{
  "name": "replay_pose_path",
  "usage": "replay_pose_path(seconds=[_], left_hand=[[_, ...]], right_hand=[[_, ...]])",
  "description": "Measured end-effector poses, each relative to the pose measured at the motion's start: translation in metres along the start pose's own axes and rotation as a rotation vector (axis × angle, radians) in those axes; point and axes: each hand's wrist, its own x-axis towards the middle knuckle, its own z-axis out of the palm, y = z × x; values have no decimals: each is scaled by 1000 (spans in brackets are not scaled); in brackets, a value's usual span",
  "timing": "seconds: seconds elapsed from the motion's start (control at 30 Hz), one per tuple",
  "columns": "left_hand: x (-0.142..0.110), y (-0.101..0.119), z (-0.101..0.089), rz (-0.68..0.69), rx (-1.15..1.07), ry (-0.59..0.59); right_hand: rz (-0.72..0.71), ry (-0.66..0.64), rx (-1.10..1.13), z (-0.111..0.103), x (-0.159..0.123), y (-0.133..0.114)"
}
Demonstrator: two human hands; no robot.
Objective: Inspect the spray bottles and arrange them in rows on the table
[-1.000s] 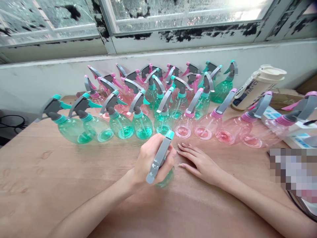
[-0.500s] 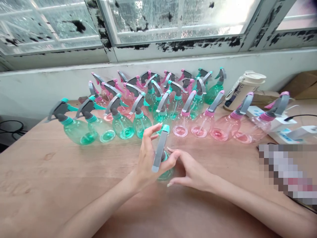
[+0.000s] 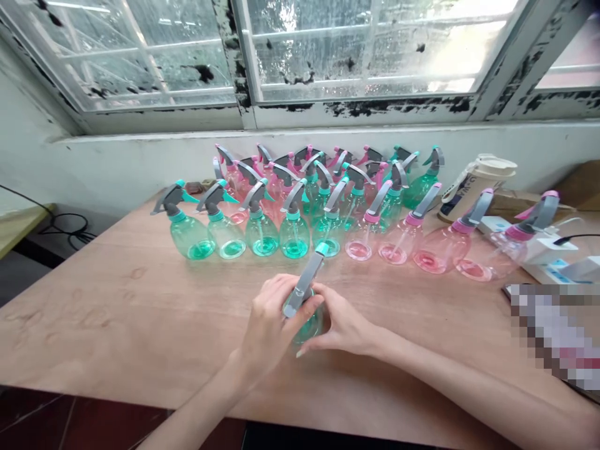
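Note:
A green spray bottle with a grey and teal trigger head stands near the middle of the wooden table, close to me. My left hand is closed around its neck and head, with the thumb across the near side and the other fingers partly hidden behind. Around the right side of the bottle's body curves my right hand, thumb in front and fingers behind. Just beyond, a front row holds more green spray bottles to the left and pink spray bottles to the right.
Further rows of pink and green spray bottles stand towards the wall. At the right are a lidded cup, a white power strip with plugs, and a blurred flat object. The table ends at the lower left.
My left hand's raised fingers have come down and closed around the bottle's neck. My right hand has moved in closer against the body. The camera view has shifted left.

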Motion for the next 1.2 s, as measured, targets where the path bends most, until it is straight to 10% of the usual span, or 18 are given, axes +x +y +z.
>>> replay_pose_path(seconds=[0.33,0.7,0.9,1.2], left_hand=[[-16,-33,-68,-140,-108,-113],[-53,-102,-162,-382,-241,140],[-60,-136,-190,-474,56,349],[-25,-193,-233,-516,225,464]], right_hand=[[-56,-184,51,42,53,-9],[-214,-371,132,148,151,-19],[-187,-325,94,197,189,-23],[-139,-315,-172,192,167,-11]])
